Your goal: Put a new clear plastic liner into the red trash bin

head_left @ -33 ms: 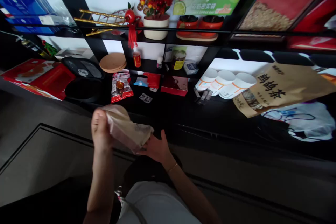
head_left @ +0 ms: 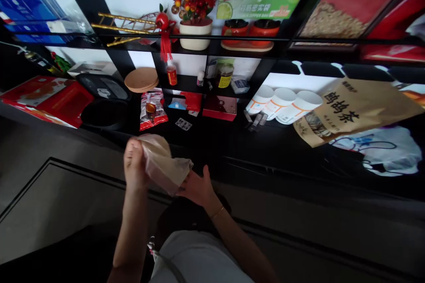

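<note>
Both of my hands hold a crumpled, pale translucent plastic bag (head_left: 162, 163) in front of a black shelf unit. My left hand (head_left: 134, 166) is closed on the bag's upper left end, fingers pinched around it. My right hand (head_left: 198, 188), with a thin bracelet at the wrist, grips the bag's lower right end from below, thumb raised. I cannot make out what is inside the bag. A red snack packet (head_left: 152, 110) lies on the shelf just behind the bag.
The black shelf (head_left: 232, 141) holds a red box (head_left: 219, 107), white paper cups (head_left: 282, 104), a brown paper bag with printed characters (head_left: 352, 110), a white plastic bag (head_left: 381, 148), round wooden boards (head_left: 142, 79) and a black appliance (head_left: 102, 97). A red-berry pot (head_left: 195, 31) stands above.
My left hand has shifted a little to the right with the bag's top, bunching the bag closer toward my right hand. The right hand has hardly moved.
</note>
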`<state>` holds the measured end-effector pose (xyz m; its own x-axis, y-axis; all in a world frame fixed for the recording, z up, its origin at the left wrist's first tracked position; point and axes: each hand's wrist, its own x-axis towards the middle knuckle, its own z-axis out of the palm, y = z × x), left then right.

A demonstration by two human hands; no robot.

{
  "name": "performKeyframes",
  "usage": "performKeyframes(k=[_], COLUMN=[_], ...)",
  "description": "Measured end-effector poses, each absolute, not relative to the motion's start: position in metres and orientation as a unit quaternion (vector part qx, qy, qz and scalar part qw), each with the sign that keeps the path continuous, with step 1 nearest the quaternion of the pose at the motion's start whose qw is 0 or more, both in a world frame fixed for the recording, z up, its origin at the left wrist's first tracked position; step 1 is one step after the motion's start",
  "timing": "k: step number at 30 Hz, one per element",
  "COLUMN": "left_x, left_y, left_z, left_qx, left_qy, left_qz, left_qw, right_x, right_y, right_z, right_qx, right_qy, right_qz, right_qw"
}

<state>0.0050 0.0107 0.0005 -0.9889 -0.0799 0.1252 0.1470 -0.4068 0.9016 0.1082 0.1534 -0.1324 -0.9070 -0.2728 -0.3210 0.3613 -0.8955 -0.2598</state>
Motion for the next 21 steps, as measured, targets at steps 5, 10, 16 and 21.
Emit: performKeyframes(k=[5, 10, 16, 21], left_x=[0.022, 0.029, 0.105, 0.226], left_y=[0.035, 0.042, 0.149, 0.268], left_z=[0.004, 0.014, 0.016, 0.015], left_qx=[-0.06, -0.055, -0.107, -0.136], left_qy=[-0.506, -0.455, -0.436, -0.411], left_qz=[-0.859, -0.884, -0.891, -0.886], left_qw=[0.045, 0.089, -0.069, -0.168], right_x=[0.134, 0.206, 0.347, 0.528], right_y=[0.164, 0.209, 0.257, 0.291], right_z=[-0.125, -0.123, -0.116, -0.115], right_qx=[0.229, 0.249, 0.324, 0.398], right_qy=[0.281, 0.294, 0.241, 0.232], right_qz=[-0.931, -0.923, -0.895, -0.825], right_qw=[0.041, -0.014, -0.189, -0.328])
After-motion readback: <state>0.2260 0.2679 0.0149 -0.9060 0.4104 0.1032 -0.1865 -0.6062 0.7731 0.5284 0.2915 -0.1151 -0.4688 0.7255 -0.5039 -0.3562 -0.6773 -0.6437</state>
